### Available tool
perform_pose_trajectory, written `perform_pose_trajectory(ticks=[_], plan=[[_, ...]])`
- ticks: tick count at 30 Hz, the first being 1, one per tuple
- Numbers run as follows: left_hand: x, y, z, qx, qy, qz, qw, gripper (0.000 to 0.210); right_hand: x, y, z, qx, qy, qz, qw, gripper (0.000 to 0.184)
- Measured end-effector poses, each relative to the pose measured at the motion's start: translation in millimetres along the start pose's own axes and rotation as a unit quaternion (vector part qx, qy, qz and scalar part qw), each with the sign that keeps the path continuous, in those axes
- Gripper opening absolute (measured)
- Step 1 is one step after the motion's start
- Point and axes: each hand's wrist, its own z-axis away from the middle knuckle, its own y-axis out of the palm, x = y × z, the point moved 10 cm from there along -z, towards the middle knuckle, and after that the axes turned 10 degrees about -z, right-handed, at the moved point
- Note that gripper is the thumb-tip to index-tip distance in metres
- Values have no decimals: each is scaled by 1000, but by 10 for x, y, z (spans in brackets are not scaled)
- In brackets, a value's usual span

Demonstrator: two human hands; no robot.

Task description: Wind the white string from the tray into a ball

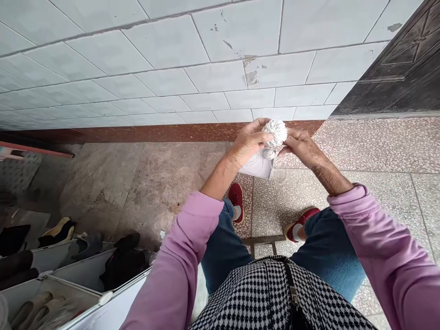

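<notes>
My left hand [252, 140] is closed around a ball of white string [276, 132], held up in front of the wall, with the thumb across its near side. On the ball's right, my right hand [302, 145] has its fingers bent together in a pinch against it, seemingly on the string; the fingertips are partly hidden. Below both hands, a shallow white box [263, 173] on the floor contains loose loops of string and a smaller wound bundle [269, 154]. A thin strand [285, 179] curves down over the box's right side.
A white tiled wall [165, 46] rises ahead, with a dark door [402, 68] on the right. Speckled floor tiles [381, 142] meet bare concrete [137, 183]. At lower left stands a shoe rack [79, 275] with several shoes. My red shoes [236, 201] flank the box's near side.
</notes>
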Motion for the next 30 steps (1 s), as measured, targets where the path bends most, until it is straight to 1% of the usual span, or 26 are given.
perform_pose_trajectory(ticks=[1,3,6,9,11,13,17,20,23,26,30], plan=[[5,6,0,2,1,-5,1000,52,-19,69,26,16,10,-4,1000,45],[-6,-50,4,-5,2,-8,1000,51,-23,75,92,25,14,11,1000,49],[-39,-220,8,-34,-2,4,999,51,32,-139,176,-5,-3,70,998,50],[-88,-447,25,-90,-4,29,996,48,71,-390,222,-29,-20,146,989,45],[-122,-626,54,-135,-3,49,990,45,70,-545,246,-38,-25,193,980,41],[-159,-825,95,-177,0,63,982,41,43,-714,278,-51,-15,222,974,35],[-225,-1316,217,-258,11,75,963,35,-5,-1104,382,-89,23,254,963,23],[-242,-1710,350,-319,11,81,944,33,0,-1395,471,-126,47,287,948,20],[-226,-1992,463,-354,3,84,931,30,-36,-1585,532,-142,81,290,943,21],[-201,-2129,527,-367,-2,91,926,27,-55,-1691,568,-152,100,296,938,21],[-166,-2185,566,-388,-3,118,914,21,-47,-1759,589,-168,96,292,937,19]])
